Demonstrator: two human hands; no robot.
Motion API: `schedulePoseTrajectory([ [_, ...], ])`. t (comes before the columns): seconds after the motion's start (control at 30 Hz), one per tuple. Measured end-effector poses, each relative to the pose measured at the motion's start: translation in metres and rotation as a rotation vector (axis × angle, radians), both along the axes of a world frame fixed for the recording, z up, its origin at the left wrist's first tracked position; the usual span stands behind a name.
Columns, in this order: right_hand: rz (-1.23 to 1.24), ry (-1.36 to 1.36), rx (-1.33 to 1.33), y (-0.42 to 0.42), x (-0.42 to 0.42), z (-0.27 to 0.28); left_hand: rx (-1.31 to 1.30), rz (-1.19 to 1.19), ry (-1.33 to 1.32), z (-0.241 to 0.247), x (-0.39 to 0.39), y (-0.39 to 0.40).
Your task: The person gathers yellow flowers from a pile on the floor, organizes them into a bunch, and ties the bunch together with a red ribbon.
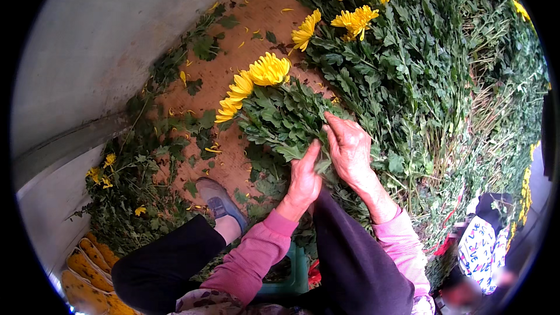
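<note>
A bunch of yellow chrysanthemums [270, 70] with leafy green stems lies across my lap area, its flower heads pointing up and to the left. Around the lower stems closes my left hand [306, 179], its thumb up along the leaves. My right hand [349, 146] is on the right side of the same bunch, index finger stretched over the leaves; whether it grips stems is hidden. Just beyond, a large heap of cut chrysanthemums [407, 65] lies with leaves and stems close to my right hand.
Loose leaves and petals litter the brown floor covering [258, 22]. A pale wall [100, 30] curves along the left. A green plastic stool [297, 275] is below me. Orange-yellow stacked material [89, 271] stands lower left. Another person [479, 245] is at the lower right, near red ties [445, 245].
</note>
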State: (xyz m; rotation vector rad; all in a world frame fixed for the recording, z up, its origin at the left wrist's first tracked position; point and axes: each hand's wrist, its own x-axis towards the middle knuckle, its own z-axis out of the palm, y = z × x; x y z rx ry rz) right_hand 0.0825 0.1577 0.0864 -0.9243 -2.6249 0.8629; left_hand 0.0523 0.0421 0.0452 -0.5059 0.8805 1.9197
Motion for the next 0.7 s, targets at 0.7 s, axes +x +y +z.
schedulePoseTrajectory([
  [0.7,-0.168,0.244,-0.846,0.019,0.061,0.027,-0.013,-0.451,0.457,0.017,0.040,-0.010],
])
